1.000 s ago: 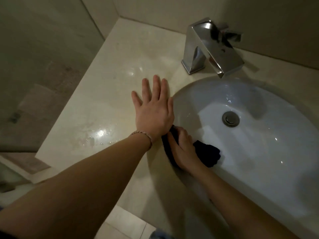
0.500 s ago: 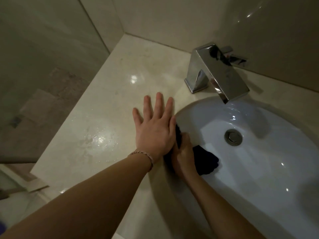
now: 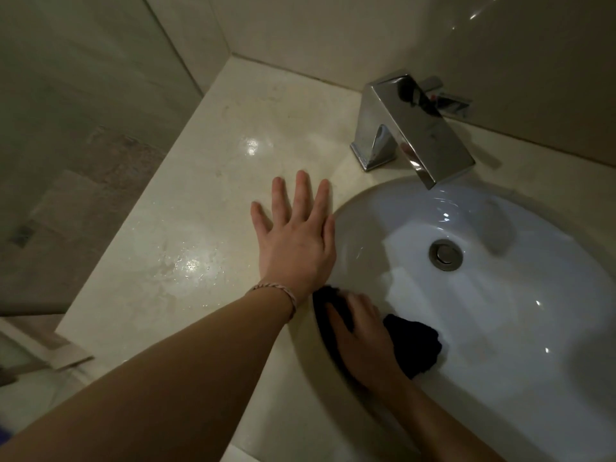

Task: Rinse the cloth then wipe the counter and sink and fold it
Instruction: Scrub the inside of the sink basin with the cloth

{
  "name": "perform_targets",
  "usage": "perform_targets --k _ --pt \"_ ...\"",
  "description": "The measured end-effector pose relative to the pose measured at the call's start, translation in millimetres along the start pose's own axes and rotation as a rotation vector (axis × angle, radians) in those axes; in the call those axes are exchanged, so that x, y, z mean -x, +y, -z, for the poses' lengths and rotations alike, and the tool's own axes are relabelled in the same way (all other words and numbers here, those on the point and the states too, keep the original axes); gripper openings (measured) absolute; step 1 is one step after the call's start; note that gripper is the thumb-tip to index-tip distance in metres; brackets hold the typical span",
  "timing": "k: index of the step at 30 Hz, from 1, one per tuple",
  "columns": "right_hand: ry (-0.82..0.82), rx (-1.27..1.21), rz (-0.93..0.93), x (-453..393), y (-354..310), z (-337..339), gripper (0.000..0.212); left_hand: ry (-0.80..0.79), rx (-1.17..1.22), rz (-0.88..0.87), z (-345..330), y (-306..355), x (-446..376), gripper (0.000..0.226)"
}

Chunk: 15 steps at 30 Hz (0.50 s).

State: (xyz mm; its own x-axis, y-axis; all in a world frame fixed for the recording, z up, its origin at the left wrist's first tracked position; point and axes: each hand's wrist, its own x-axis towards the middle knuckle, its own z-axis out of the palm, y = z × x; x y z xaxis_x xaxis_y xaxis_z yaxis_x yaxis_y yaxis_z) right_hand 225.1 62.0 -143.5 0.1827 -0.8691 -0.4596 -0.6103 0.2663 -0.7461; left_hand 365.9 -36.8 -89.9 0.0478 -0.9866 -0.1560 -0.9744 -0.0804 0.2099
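Head view: pale stone bench [image 3: 186, 228], glossy, with wet patches catching light. Left hand [image 3: 296, 241] flat on bench, fingers straight and spread, beside the sink [image 3: 500, 328] rim; braided bracelet [image 3: 280, 293] at the wrist. Right hand [image 3: 361, 338] pressing dark cloth [image 3: 415, 348] against the sink's near-left inner wall, fingers lying over it, loosely bent. White oval bowl, metal drain [image 3: 445, 254] mid-basin. Square chrome tap [image 3: 413, 128] behind, spout over the bowl. Beige walls meeting in the corner; glass panel [image 3: 83, 128] on left.
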Motion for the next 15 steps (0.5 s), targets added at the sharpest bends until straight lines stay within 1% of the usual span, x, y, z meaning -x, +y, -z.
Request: perform_targets --k 3,5,7,9,12,14,15 --pt "0.094 -0.011 -0.060 -37.7 -12.6 -2.5 0.042 -0.002 0.000 -0.003 0.8 0.2 1.4 0.058" --pt "0.083 0.020 -0.048 -44.3 -10.4 -0.8 0.045 -0.009 0.002 -0.004 1.2 0.2 2.0 0.057" --pt "-0.001 0.044 0.003 -29.9 -1.9 3.9 0.044 -0.014 0.003 -0.007 2.0 0.6 1.9 0.057" --pt "-0.119 0.060 0.043 -2.4 11.9 14.7 0.041 -0.013 0.013 -0.011 1.5 1.9 2.1 0.057" --pt "-0.310 0.157 -0.005 33.0 33.7 39.5 0.033 -0.009 0.014 -0.019 0.5 1.3 1.1 0.058" --pt "-0.354 0.236 -0.018 43.3 40.4 48.7 0.031 -0.002 0.007 -0.016 0.3 0.4 1.3 0.058" --pt "-0.350 0.247 -0.013 43.8 40.7 47.8 0.030 0.003 0.003 -0.015 0.6 -0.7 1.2 0.058"
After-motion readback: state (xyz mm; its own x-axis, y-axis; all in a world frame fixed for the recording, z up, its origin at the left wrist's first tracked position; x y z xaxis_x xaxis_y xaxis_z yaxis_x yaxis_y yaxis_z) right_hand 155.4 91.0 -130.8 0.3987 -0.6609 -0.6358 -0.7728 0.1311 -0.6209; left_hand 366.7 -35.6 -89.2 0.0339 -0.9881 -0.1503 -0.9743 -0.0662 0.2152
